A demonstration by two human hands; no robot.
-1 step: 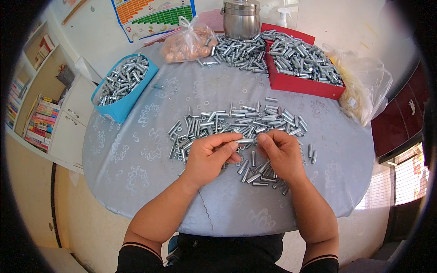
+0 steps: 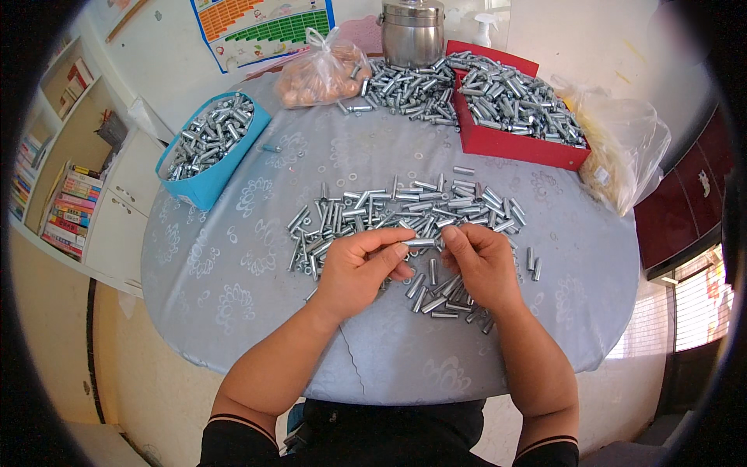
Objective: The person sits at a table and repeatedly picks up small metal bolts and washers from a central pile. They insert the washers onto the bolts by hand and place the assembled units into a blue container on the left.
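Between my hands is a shiny metal sleeve (image 2: pixel 421 243), lying nearly level above the table. My left hand (image 2: pixel 362 263) pinches its left end between thumb and fingers. At the sleeve's right end, the thumb and fingers of my right hand (image 2: pixel 481 263) are pressed together; whether they hold the sleeve itself or a small part at its tip is hidden. Beneath and beyond both hands spreads a loose heap of metal sleeves (image 2: pixel 424 204), with small washers and bolts among them. More sleeves (image 2: pixel 440 300) lie just in front of my right hand.
A blue box (image 2: pixel 204 187) full of assembled metal bolts stands at the left. At the back right is a red box (image 2: pixel 521 146) piled with more, beside another heap (image 2: pixel 412 87). A bag of eggs (image 2: pixel 320 82), a steel pot (image 2: pixel 412 35) and a plastic bag (image 2: pixel 622 156) edge the cloth-covered table (image 2: pixel 233 272).
The fingers of my right hand have shifted very slightly at the sleeve's right end. Everything else stays as it was.
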